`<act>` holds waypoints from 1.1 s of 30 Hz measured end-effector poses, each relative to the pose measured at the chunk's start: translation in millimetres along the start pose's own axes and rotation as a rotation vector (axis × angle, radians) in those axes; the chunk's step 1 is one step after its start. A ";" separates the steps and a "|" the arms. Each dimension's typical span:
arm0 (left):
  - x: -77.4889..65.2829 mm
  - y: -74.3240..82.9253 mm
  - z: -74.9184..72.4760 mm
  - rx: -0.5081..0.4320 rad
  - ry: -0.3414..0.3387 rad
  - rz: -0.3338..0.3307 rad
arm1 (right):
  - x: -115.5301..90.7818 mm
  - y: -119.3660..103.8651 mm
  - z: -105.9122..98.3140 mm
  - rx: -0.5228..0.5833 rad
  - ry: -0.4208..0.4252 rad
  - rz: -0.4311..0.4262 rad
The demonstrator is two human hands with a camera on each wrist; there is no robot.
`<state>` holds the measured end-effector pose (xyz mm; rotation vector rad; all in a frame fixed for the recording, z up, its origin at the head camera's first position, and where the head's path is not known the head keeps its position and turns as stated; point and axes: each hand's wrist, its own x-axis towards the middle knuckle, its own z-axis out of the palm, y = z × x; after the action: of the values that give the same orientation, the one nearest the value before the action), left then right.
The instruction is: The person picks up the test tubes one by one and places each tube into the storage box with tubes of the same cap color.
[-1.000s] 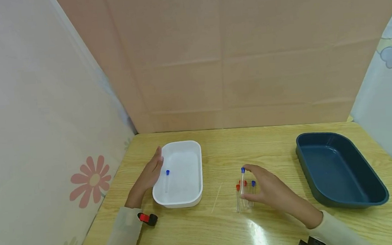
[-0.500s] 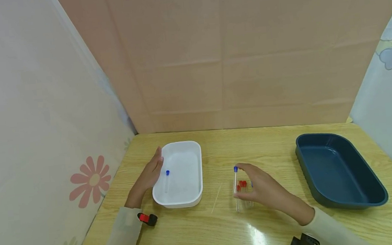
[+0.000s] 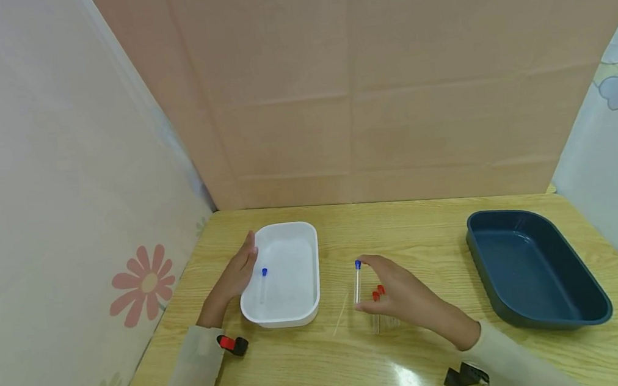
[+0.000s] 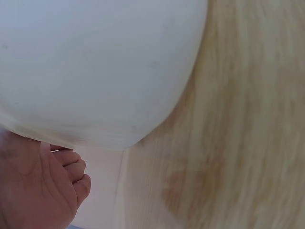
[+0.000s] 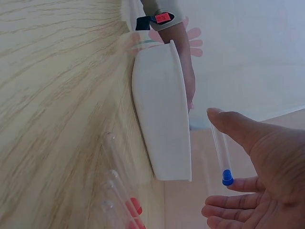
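Note:
My right hand [image 3: 406,292] pinches a clear test tube with a blue cap [image 3: 357,285] between thumb and index finger, one at each end. In the right wrist view the thumb meets the clear end of this tube [image 5: 221,148] and a finger the cap, and the tube is raised above the table. Just behind and below the hand lie several more test tubes [image 3: 376,319], red caps showing, partly hidden by it. My left hand [image 3: 236,276] rests with extended fingers along the left side of a white tray [image 3: 291,243]. Inside that tray lies another blue-capped test tube [image 3: 264,287].
At the right of the wooden table [image 3: 302,371] stands a dark blue tray [image 3: 488,287] with nothing in it. A pale scratch-like line [image 3: 340,314] marks the wood between the white tray and the tubes. Behind the table rises a brown backdrop [image 3: 347,122].
My right hand has moved left with the blue-capped test tube, away from the tubes on the table and nearer the white tray. The left hand has stayed in place.

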<state>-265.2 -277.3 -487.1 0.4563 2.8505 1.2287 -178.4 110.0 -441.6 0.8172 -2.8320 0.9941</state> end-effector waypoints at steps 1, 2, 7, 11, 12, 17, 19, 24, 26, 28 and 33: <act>0.1 -0.2 0.0 0.004 0.000 -0.001 | 1.0 -1.2 0.3 -0.003 0.001 -0.008; 0.2 -0.5 0.1 0.008 0.001 -0.002 | 2.1 -2.0 0.8 -0.009 0.003 -0.018; 0.6 -1.1 0.2 0.014 0.003 0.002 | 7.4 -6.6 3.2 -0.024 0.013 -0.068; 0.5 0.2 0.2 0.009 0.004 0.005 | 12.2 -10.7 5.5 -0.019 0.008 -0.080; 0.6 0.5 0.3 0.009 0.003 0.006 | 13.5 -11.7 6.0 -0.013 0.004 -0.073; 1.5 -0.1 0.0 0.013 -0.002 0.007 | 19.1 -16.9 8.3 0.012 -0.012 -0.051; 1.1 -0.1 -0.4 0.011 -0.002 0.003 | 21.4 -19.2 9.2 0.019 -0.019 -0.055; -0.3 1.0 -0.7 0.006 -0.001 -0.005 | 27.2 -24.6 12.0 0.017 -0.020 -0.074; -0.4 1.0 -0.7 0.006 -0.001 -0.007 | 29.4 -26.0 13.5 0.014 -0.020 -0.081; -0.4 1.1 -0.6 0.002 -0.001 -0.008 | 31.5 -26.8 15.2 0.014 -0.023 -0.086; -0.4 1.1 -0.7 -0.004 -0.004 -0.008 | 37.4 -29.6 19.0 0.023 -0.026 -0.107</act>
<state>-264.6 -277.2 -485.9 0.4464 2.8434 1.2299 -193.5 61.9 -432.4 0.9789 -2.7695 1.0111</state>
